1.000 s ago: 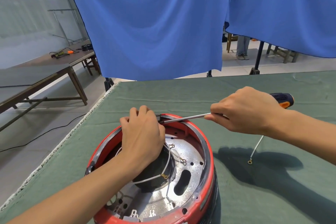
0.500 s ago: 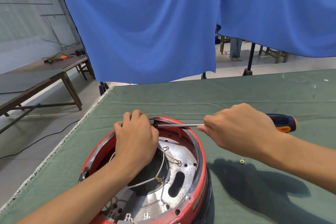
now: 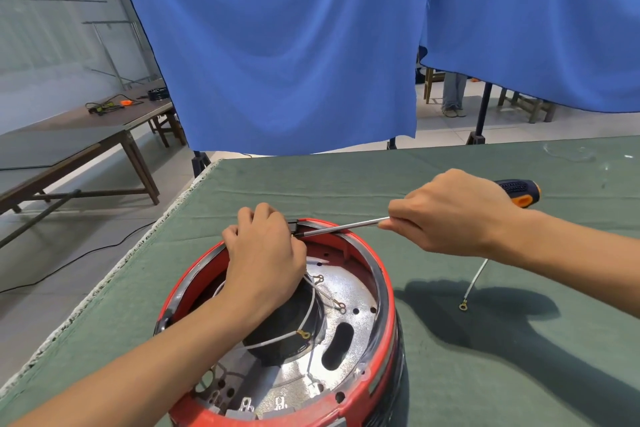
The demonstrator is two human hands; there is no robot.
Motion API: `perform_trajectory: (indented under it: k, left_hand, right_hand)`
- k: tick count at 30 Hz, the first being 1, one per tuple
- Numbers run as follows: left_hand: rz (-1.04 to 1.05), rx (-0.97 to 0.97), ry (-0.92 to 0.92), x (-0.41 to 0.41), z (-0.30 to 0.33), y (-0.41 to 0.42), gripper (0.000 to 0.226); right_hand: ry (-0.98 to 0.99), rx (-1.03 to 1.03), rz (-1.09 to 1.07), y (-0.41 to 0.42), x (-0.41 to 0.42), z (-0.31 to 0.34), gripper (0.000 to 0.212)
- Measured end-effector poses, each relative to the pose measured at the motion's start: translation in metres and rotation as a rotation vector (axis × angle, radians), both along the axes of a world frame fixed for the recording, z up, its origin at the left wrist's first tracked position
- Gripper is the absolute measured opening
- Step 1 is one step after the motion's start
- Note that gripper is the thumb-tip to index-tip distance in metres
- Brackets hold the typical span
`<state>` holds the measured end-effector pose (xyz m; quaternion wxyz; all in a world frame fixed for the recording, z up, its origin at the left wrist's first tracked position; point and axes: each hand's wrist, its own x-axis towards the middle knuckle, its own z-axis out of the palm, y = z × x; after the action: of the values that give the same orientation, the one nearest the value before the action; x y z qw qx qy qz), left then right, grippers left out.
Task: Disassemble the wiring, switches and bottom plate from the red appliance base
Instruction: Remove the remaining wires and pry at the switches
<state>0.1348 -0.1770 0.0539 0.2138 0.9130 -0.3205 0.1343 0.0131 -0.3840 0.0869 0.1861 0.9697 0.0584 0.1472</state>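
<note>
The red appliance base (image 3: 379, 350) sits upside down on the bench (image 3: 485, 374), near its left front edge, on a green cloth. Its open underside shows a silver metal plate (image 3: 346, 295) with holes and a dark round hub in the middle, and white wires (image 3: 277, 340) with ring ends loop across it.

The left hand (image 3: 265, 262) rests over the far rim of the base, fingers curled round a small black part (image 3: 294, 226) at the rim. The right hand (image 3: 446, 215) grips a screwdriver (image 3: 346, 226) where shaft meets handle, its black and orange handle end sticking out behind the hand. The shaft lies almost level across the rim, and its tip meets the black part just beside the left fingers.

A loose white wire (image 3: 472, 288) with a ring end lies on the cloth to the right of the base, partly under the right forearm. Blue curtains (image 3: 294, 45) hang behind the bench.
</note>
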Motion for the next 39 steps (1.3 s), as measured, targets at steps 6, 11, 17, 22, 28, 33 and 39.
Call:
perform_trajectory:
  k: [6, 11, 17, 22, 28, 33, 39]
  left_hand:
    - [-0.01, -0.004, 0.008, 0.001, 0.0, 0.001, 0.016]
    - [-0.001, 0.006, 0.002, 0.0, 0.0, 0.001, 0.013]
    - [-0.004, 0.012, -0.008, -0.001, -0.001, 0.001, 0.013]
    - [0.005, 0.005, 0.005, 0.0, -0.002, -0.001, 0.013]
    - [0.002, -0.001, 0.012, 0.001, -0.001, 0.0, 0.014]
    - [-0.005, 0.0, 0.014, -0.001, -0.001, 0.0, 0.012]
    - [-0.003, 0.001, 0.012, -0.001, -0.001, 0.001, 0.013]
  right_hand:
    - [0.032, -0.002, -0.007, -0.004, 0.006, 0.009, 0.049]
    - [-0.001, -0.057, -0.104, 0.018, -0.012, -0.002, 0.035]
    - [-0.055, 0.017, -0.203, 0.053, -0.029, -0.018, 0.029]
    - [-0.015, -0.027, -0.231, 0.058, -0.027, -0.014, 0.026]
    - [0.002, -0.055, -0.185, 0.049, -0.017, -0.001, 0.03]
    - [-0.061, -0.07, -0.181, 0.053, -0.027, -0.006, 0.035]
    - [-0.148, -0.047, -0.198, 0.054, -0.039, -0.011, 0.049]
